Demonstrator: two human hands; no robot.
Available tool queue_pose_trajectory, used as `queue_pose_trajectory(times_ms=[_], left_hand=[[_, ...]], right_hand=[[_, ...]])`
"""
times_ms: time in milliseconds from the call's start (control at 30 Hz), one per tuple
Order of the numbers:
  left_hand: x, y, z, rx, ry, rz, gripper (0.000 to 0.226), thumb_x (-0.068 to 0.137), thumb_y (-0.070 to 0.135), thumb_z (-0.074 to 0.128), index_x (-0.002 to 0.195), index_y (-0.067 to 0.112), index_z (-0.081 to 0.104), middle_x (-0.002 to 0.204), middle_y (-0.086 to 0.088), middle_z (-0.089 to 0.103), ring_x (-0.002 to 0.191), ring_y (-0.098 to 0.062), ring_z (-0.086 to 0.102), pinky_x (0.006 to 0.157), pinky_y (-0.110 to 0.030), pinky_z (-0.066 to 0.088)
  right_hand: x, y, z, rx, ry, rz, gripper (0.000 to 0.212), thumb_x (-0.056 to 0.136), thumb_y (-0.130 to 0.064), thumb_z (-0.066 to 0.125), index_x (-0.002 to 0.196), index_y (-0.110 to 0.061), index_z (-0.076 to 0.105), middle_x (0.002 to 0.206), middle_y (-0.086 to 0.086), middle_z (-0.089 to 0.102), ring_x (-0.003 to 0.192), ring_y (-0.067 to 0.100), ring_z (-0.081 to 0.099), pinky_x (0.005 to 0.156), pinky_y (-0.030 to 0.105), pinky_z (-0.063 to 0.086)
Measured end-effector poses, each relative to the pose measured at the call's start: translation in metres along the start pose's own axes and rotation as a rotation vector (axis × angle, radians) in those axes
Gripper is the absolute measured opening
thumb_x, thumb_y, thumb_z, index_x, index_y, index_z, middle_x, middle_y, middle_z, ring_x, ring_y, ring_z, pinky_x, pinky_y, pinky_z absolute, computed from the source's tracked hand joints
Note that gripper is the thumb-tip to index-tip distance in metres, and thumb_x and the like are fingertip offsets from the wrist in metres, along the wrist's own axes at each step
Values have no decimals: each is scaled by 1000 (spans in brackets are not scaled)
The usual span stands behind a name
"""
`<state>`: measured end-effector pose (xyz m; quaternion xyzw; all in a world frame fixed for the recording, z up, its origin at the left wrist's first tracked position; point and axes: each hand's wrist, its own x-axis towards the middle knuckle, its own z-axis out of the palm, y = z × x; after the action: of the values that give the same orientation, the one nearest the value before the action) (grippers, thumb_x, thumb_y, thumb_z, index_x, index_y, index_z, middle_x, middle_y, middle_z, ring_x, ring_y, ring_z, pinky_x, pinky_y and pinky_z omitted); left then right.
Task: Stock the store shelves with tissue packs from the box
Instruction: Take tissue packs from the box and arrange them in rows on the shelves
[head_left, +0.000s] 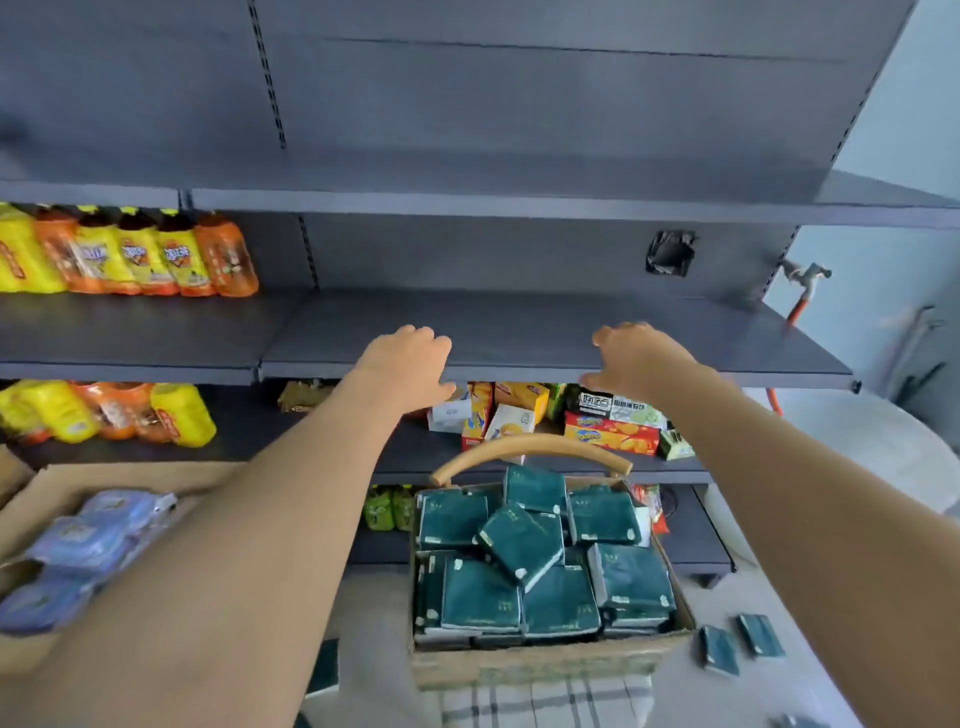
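A cardboard box (545, 662) stands below me, filled with several dark green tissue packs (519, 540). Two more green packs (740, 642) lie on the floor to its right. Both my arms reach up to the bare grey middle shelf (545, 322). My left hand (410, 364) is at the shelf's front edge, fingers curled downward, holding nothing. My right hand (631, 358) is at the same edge further right, fingers loosely bent, also holding nothing. No tissue pack lies on that shelf.
Yellow and orange bottles (130, 254) fill the left of the middle shelf and the shelf below. Snack boxes (613, 426) sit on the lower shelf behind a curved wooden handle (530, 449). A cardboard box with blue packs (88, 540) stands at the left.
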<state>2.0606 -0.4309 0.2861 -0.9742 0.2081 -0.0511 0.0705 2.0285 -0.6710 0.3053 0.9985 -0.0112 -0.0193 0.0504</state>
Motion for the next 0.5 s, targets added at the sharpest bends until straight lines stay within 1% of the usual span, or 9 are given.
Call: queue_pose_trajectory(times_ms=[33,100,200,267,300,333,400,433,500], left_hand=[[6,-2,14,-38,-22,10,39,93,41,49,118,12,48,116,-7,52,112,-25,47,79,-37,43],[15,-3,43,-105,-80,22,41,92,42,51,120,12,49,118,-7,53,113,-25,48,80,-36,43],[24,-2,88,-155,-184,43,45,92,45,51,122,11,50,121,-7,53,114,-27,50,85,-39,44],[30,-1,117,-190,-255,40,45,92,45,50,122,12,51,120,-6,53,113,-26,50,85,-39,45],[31,-1,132,-201,-285,35,44,91,45,51,121,12,51,119,-6,53,112,-25,49,84,-39,45],[33,0,145,-209,-315,30,42,91,44,51,120,13,51,118,-6,53,111,-24,49,84,-38,46],[34,2,170,-236,-375,11,41,91,43,52,121,14,50,116,-6,53,110,-24,49,84,-37,46],[34,4,181,-251,-400,3,42,91,43,53,123,15,49,116,-6,53,110,-24,49,84,-37,46],[34,7,203,-267,-440,-9,45,91,44,52,126,15,46,116,-6,54,108,-24,52,84,-38,48]], right_hand=[[6,-5,11,0,-25,4,54,90,-43,55,131,-9,45,122,12,55,116,30,47,91,41,48],[16,-12,35,16,-71,11,52,88,-44,57,126,-9,48,117,11,58,110,29,52,86,38,48],[29,-18,75,28,-182,21,46,87,-45,58,116,-9,53,103,8,61,93,26,56,72,32,46],[36,-21,108,40,-262,22,45,87,-44,58,117,-10,52,92,3,58,83,22,54,68,31,46],[39,-21,125,57,-298,19,49,87,-44,58,122,-11,50,93,3,57,85,22,55,70,32,49],[42,-22,143,77,-335,22,53,87,-45,58,127,-11,47,99,4,59,92,23,57,75,34,51],[48,-23,176,117,-417,29,59,87,-47,58,132,-11,44,118,8,59,109,27,55,87,38,50],[50,-24,191,135,-464,25,60,88,-47,58,133,-10,43,122,10,57,114,28,53,89,38,49],[52,-25,219,189,-552,30,61,88,-47,58,133,-9,42,123,12,57,114,29,52,88,38,49]])
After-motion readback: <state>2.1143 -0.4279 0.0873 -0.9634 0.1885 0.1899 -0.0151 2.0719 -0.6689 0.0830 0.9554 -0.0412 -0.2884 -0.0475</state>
